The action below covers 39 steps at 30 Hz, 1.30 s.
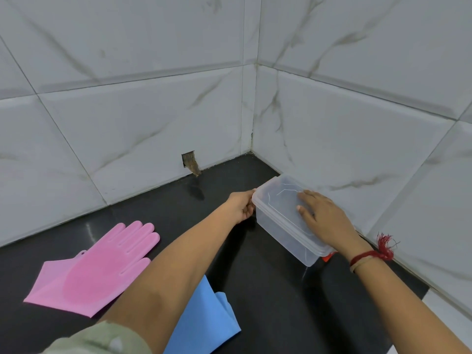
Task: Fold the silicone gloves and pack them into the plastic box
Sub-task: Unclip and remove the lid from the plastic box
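Head view, right of centre: the left hand point(241, 206) pinches the clear plastic box's point(283, 226) lid corner, the right hand point(324, 218) lies flat on top, apparently steadying it; peel upward gently, with the pink glove point(99, 267) and blue glove point(204, 320) unfolded lower left on the table point(268, 302).

A black, glossy bench point(255, 290) is seen running into a corner of white marbled wall tiles. A pink glove point(97, 267) is laid flat on its left part, fingers toward the wall. A blue glove point(204, 320) is laid nearer the front edge, partly hidden. A clear lidded box point(286, 221) is set close to the right wall, with something small and red point(327, 257) just behind it.
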Available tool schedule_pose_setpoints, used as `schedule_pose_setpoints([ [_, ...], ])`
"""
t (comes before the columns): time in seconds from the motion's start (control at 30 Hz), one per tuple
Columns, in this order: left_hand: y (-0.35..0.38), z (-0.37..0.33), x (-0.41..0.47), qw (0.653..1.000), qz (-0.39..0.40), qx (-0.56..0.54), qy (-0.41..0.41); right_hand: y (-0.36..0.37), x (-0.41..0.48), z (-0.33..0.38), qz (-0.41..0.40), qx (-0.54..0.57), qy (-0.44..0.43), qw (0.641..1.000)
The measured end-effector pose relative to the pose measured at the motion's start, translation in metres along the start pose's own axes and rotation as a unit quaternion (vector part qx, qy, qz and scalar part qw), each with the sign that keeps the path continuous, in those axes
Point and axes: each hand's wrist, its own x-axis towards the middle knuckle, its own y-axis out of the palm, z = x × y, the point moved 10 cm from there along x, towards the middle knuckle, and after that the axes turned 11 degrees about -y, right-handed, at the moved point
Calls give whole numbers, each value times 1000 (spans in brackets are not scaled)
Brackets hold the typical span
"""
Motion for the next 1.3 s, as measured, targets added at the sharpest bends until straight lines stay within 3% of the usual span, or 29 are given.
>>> schedule_pose_setpoints([
  [0.2,5,8,0,995,33,-89,-6,-49,36,24,-103,-45,-45,993],
  [0.3,5,10,0,995,25,-93,-10,-32,66,52,-1,-81,-119,990],
  [0.4,5,14,1,996,17,-92,-13,3,83,79,137,-171,-200,955],
  [0.47,5,16,0,995,17,-98,-16,18,90,85,200,-194,-207,938],
  [0.63,2,12,-5,994,-4,-110,15,20,105,85,249,-212,-213,921],
  [0.77,-2,6,-11,996,-31,-72,53,22,101,89,230,-254,-263,902],
  [1.03,-5,-3,-17,995,-56,-24,83,17,96,92,149,-268,-313,899],
  [1.3,-11,-7,-22,994,-65,-12,84,-10,95,97,80,-256,-304,914],
])
